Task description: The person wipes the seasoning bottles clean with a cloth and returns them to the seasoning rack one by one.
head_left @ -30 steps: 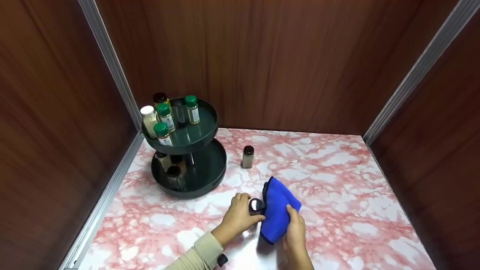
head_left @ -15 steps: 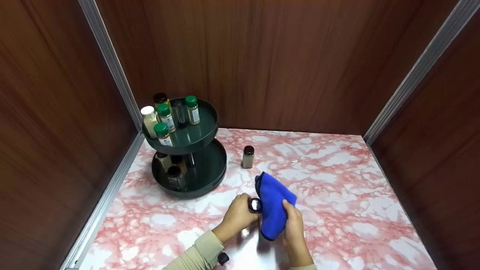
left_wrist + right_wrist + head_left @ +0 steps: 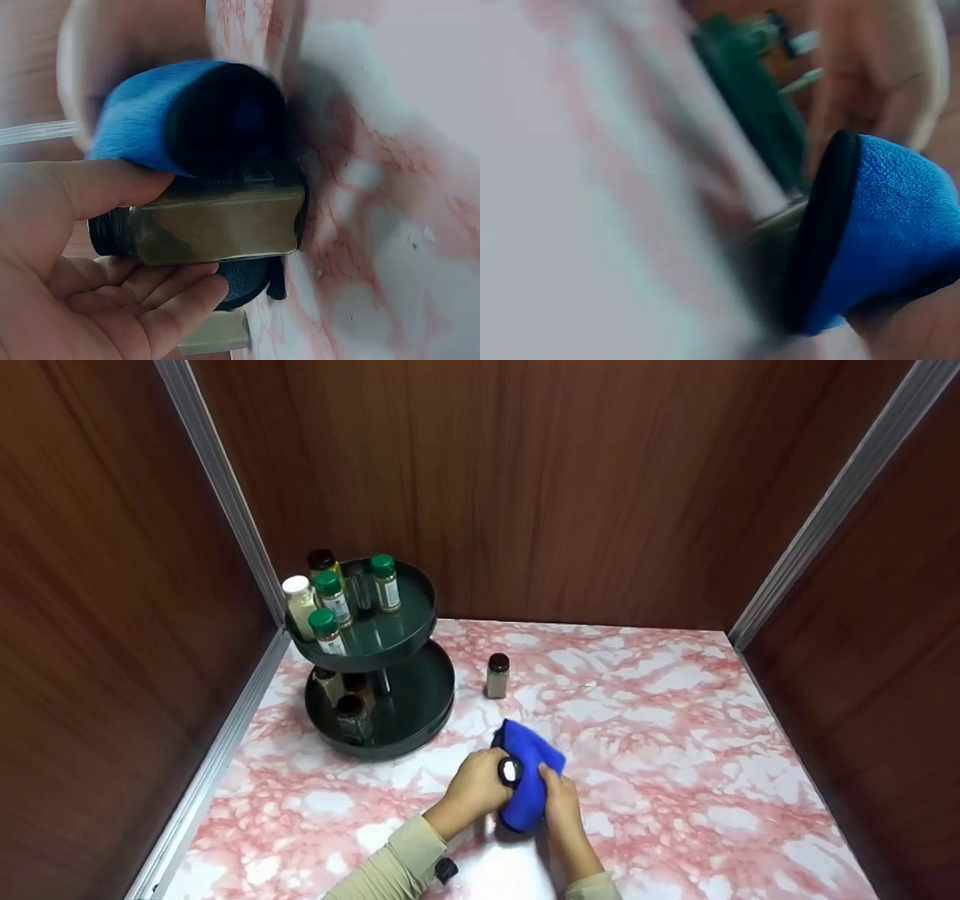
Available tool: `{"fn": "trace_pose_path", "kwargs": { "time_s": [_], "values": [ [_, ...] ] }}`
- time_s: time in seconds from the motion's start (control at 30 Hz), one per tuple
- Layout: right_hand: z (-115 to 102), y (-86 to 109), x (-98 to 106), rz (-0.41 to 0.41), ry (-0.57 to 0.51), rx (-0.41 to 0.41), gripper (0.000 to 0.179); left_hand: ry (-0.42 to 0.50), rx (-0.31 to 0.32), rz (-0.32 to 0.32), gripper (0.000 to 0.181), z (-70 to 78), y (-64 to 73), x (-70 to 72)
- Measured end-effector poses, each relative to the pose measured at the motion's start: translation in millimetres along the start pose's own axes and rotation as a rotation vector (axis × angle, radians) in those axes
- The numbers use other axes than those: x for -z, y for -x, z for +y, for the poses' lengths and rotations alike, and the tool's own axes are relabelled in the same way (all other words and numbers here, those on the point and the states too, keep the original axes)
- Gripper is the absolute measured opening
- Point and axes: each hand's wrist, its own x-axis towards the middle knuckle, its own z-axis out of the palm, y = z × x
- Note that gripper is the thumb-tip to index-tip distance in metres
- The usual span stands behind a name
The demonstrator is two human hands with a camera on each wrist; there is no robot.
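While the left hand pinches a dark-capped bottle, thumb on one side and fingers on the other, the right hand grips a blue cloth with black edging, folded over and laid against the bottle's side. Bottle upright, low over the marbled table, at the near middle; contents brown. Whether its base touches the tabletop, hard to say, the right wrist view being badly smeared. Just beyond the hands, a second bottle stands alone, dark cap, pale brown filling. To its left, a two-tier dark green stand. Upper tray: three green-capped bottles, one white-capped jar, one dark-capped bottle with yellow contents at the back. Lower tray: dark-capped bottles grouped on the left side, partly shaded by the tray above. Brown wood-grain panels behind and on both sides, metal strips at the corners
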Motion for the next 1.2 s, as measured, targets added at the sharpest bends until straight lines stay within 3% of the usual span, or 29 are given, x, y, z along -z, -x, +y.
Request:
{"fn": "trace_pose_path", "kwargs": {
  "time_s": [0.23,0.4,0.53,0.73,0.87,1.03,1.13,1.2],
  "values": [
    [-17,20.3,2,0.049,0.018,-0.006,0.043,-0.013,-0.016,-0.028,0.029,-2.0,-2.7,2.6],
    [-30,17.8,-4,0.034,-0.121,0.086,0.041,-0.05,-0.036,-0.014,0.023,-1.4,-4.4,7.0],
    [-14,4.6,-10,0.024,-0.152,0.073,0.039,-0.074,-0.035,-0.024,0.022,0.2,-4.1,7.5],
    [12,-0.6,-5,0.059,-0.011,-0.028,0.043,-0.085,-0.009,-0.032,0.026,-0.3,-3.1,5.7],
    [-5,14.6,2,0.055,0.01,-0.052,0.043,-0.057,-0.005,-0.047,0.032,-0.3,-2.8,5.0],
    [-35,27.0,5,0.05,-0.051,0.01,0.042,-0.037,-0.007,-0.049,0.03,-0.6,-3.5,4.9],
    [-36,21.0,1,0.057,-0.124,0.041,0.04,-0.054,-0.021,-0.043,0.028,-1.8,-4.7,4.6],
    [-23,12.3,-2,0.07,-0.132,0.042,0.039,-0.067,-0.029,-0.04,0.027,-2.2,-4.9,3.7]
  ]
}}
